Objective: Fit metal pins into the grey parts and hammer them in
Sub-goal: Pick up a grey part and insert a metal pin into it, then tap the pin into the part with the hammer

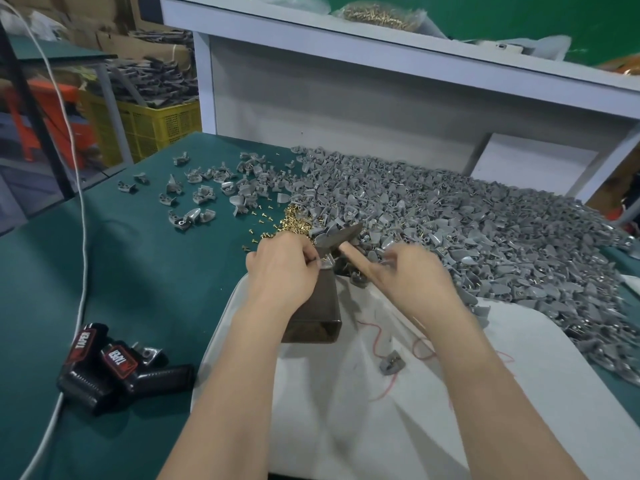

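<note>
My left hand (282, 268) pinches a small grey part with a brass pin (325, 260) on the top end of a dark metal block (320, 306). My right hand (412, 277) grips the wooden handle of a hammer (341, 237), whose dark head hangs just above that part. The right hand is blurred. A small heap of brass pins (294, 221) lies just beyond my left hand. A huge pile of grey parts (485, 223) covers the green table to the right and behind.
Scattered grey parts (201, 188) lie at the far left of the green table (138, 265). A white cloth (381, 393) lies under the block, with one grey part (391, 362) on it. Black wrist straps (114, 368) and a white cable (83, 237) sit at left. A white shelf (381, 64) stands behind.
</note>
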`<act>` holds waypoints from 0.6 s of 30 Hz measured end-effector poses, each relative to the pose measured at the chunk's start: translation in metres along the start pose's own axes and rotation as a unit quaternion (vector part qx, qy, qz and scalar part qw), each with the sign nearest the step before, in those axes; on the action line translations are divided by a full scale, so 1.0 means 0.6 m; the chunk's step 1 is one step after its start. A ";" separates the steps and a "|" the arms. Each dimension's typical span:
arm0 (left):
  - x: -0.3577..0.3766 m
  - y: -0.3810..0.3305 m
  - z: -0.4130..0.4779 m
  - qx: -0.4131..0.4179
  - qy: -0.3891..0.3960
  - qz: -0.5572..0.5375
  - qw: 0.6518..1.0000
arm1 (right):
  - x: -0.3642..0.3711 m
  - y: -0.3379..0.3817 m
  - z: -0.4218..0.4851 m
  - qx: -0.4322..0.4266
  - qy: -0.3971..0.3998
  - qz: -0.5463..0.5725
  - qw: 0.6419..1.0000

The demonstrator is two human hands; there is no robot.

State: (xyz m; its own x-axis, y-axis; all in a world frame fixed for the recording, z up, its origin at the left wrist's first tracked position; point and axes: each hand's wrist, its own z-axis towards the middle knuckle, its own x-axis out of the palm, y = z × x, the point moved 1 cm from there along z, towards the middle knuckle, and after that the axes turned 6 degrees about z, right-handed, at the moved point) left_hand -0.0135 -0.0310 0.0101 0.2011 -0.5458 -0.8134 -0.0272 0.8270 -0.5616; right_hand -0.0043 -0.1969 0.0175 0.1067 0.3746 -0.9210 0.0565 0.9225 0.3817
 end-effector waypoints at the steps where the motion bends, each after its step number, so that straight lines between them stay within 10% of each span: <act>1: 0.000 0.000 0.000 -0.001 0.002 0.001 1.000 | 0.002 -0.009 0.000 0.016 0.043 -0.039 0.998; 9: -0.007 0.003 -0.001 -0.028 -0.003 -0.003 1.000 | -0.019 -0.014 -0.012 -0.025 0.055 0.076 0.995; 15: -0.010 -0.003 -0.004 -0.026 -0.003 -0.011 1.000 | -0.052 -0.004 -0.076 -0.165 -0.167 0.127 0.964; 18: -0.013 -0.003 -0.003 -0.029 0.001 -0.022 0.999 | -0.031 0.001 -0.108 -0.188 -0.095 0.072 0.975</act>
State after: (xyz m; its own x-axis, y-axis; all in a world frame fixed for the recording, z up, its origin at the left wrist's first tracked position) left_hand -0.0166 -0.0285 0.0174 0.2012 -0.5812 -0.7885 -0.0751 0.7934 -0.6040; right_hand -0.0708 -0.1972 0.0301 0.2712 0.5112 -0.8155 -0.3368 0.8441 0.4172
